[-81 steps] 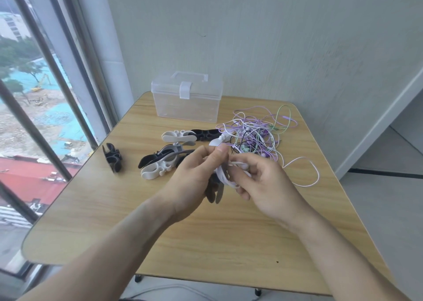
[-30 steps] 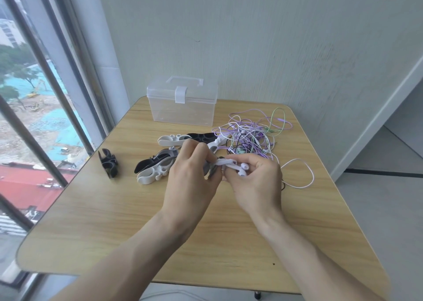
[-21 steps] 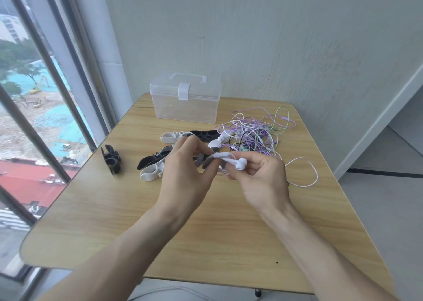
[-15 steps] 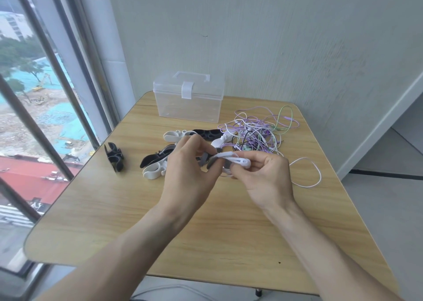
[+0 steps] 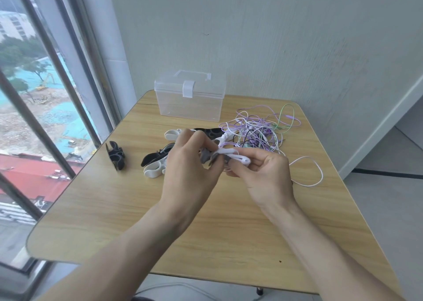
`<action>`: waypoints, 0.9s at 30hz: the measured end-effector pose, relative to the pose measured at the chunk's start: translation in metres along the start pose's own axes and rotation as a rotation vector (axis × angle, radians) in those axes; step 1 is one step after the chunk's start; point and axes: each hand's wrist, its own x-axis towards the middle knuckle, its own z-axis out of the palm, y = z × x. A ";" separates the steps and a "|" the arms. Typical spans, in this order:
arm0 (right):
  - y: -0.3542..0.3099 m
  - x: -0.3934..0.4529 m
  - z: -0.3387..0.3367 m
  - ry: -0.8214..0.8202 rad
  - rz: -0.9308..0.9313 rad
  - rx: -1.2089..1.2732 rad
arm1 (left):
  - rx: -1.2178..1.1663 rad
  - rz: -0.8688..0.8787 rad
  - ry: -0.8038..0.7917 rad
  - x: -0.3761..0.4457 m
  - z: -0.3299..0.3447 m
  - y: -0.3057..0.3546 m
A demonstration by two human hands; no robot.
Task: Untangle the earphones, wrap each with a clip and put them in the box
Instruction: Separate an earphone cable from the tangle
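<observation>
My left hand (image 5: 190,165) pinches a grey clip (image 5: 206,156) above the middle of the table. Wound onto that clip is a white earphone (image 5: 238,157), and my right hand (image 5: 263,174) pinches its earbud end. A white cable loop (image 5: 309,170) trails from my right hand onto the table. Behind my hands lies a tangle of purple, white, green and black earphone cables (image 5: 261,131). The clear plastic box (image 5: 190,94) stands shut at the back of the table.
Loose clips lie left of my hands: a black one (image 5: 116,155) near the window side, a white one (image 5: 153,170), a black one (image 5: 153,157) and further white and black ones (image 5: 171,134) behind. The wooden table (image 5: 114,209) stands beside a window, with a wall behind.
Both hands have risen a little off the table, still on the clip and white earphone. My right hand has shifted its pinch along the cable to the earbud end.
</observation>
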 end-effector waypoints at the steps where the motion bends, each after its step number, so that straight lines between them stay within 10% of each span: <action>1: 0.001 0.000 -0.001 -0.007 -0.011 -0.004 | -0.017 -0.015 -0.002 0.000 -0.001 0.001; 27: -0.015 0.009 -0.028 -0.269 0.066 -0.122 | -0.683 -0.485 -0.362 0.013 -0.011 -0.008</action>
